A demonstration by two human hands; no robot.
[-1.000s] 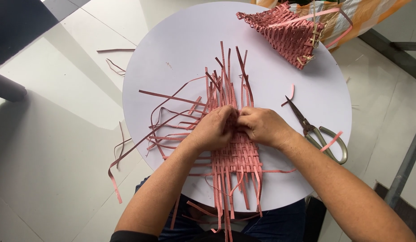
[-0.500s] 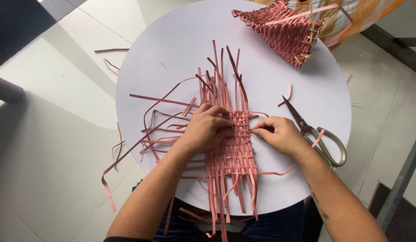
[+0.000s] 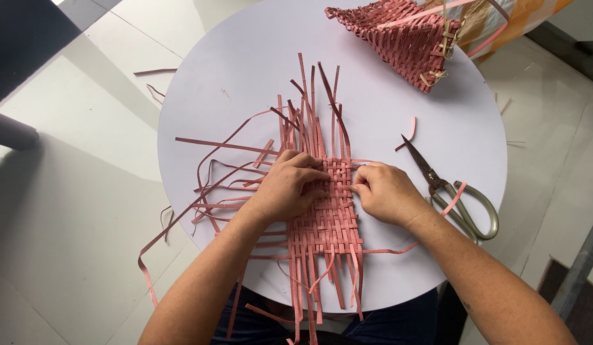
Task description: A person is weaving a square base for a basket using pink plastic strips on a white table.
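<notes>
Left hand [image 3: 288, 186]: my fingers curl down flat on the left part of the pink woven mat [image 3: 327, 220], pressing it to the round white table [image 3: 245, 70].
Right hand [image 3: 387, 191]: my fingertips pinch a strip at the mat's right edge.
Mat: lies between both hands, loose strips [image 3: 213, 160] fanning left and upward.
Scissors [image 3: 456, 195]: just beside my right wrist.
Woven basket [image 3: 398, 35]: at the table's far edge, well apart.

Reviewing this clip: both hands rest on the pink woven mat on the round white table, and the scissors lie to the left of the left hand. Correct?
Not quite. In the head view the scissors lie to the right of the right hand, not beside the left hand. Both hands do rest on the pink woven mat on the round white table.
</notes>
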